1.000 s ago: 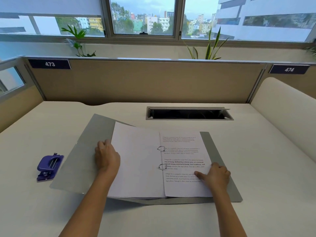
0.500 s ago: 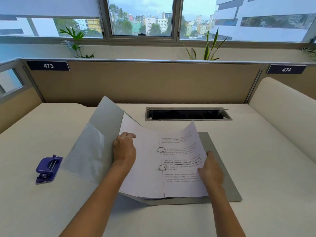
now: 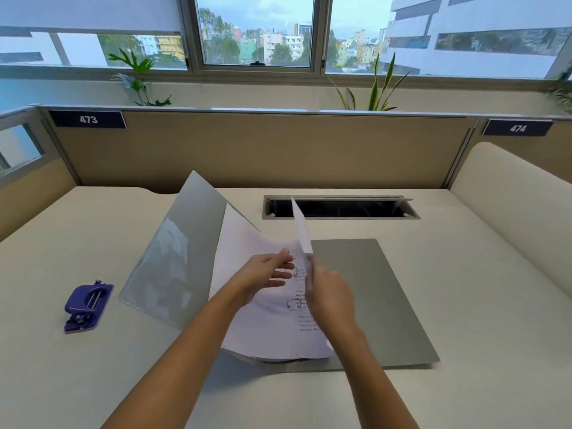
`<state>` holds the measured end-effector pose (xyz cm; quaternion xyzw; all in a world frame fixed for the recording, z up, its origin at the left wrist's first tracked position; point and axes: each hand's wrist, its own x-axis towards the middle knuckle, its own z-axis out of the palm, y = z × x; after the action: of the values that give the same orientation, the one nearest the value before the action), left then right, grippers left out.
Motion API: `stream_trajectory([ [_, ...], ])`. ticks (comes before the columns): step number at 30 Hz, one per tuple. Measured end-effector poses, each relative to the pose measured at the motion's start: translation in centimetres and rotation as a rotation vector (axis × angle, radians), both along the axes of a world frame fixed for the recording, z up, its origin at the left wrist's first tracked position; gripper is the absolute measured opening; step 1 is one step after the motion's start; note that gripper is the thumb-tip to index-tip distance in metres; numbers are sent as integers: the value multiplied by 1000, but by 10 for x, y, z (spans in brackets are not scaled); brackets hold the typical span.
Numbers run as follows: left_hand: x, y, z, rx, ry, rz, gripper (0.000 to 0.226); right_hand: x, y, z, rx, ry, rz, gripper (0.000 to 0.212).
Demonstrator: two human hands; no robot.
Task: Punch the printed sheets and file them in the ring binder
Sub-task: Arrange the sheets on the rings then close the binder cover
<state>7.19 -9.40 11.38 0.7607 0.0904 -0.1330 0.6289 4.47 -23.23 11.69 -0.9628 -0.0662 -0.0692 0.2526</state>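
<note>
While the right hand [image 3: 329, 294] lifts the printed sheets [image 3: 301, 233] up on edge, fingers seemingly closed on their side though blur hides the exact grip, the left hand [image 3: 263, 274] hovers just beside it with fingers spread and loosely extended over the pages already lying on that side. Both hands work at the middle of the ring binder [image 3: 371, 298], whose two rings [image 3: 293, 304] show just below and between them; its front cover [image 3: 182, 243] stands tilted up beyond the left hand, and its back cover lies flat under and beyond the right wrist. Judging from this, the sheets are threaded and are being turned over the rings as the binder closes. To do it well, the turn should follow the curve of the rings rather than pull sideways, since the punched holes could tear. The left hand would do best to receive the sheets flat and press them down before bringing the cover over. The hole punch [image 3: 88, 306] sits well off to the left hand's outer side, idle.
</note>
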Motion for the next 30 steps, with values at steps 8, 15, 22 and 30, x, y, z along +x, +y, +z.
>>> stream_trajectory([
  [8,-1,0,-1,-272,38,-2,44,-9,19,-1,229,60,119,39],
  [15,-3,1,-5,-430,81,44,33,-6,16,-2,369,101,69,44],
  [22,-6,-2,-11,-482,61,77,37,0,16,-8,433,102,52,52],
  [30,-7,-3,-8,-457,36,54,41,2,15,-7,466,119,60,51],
])
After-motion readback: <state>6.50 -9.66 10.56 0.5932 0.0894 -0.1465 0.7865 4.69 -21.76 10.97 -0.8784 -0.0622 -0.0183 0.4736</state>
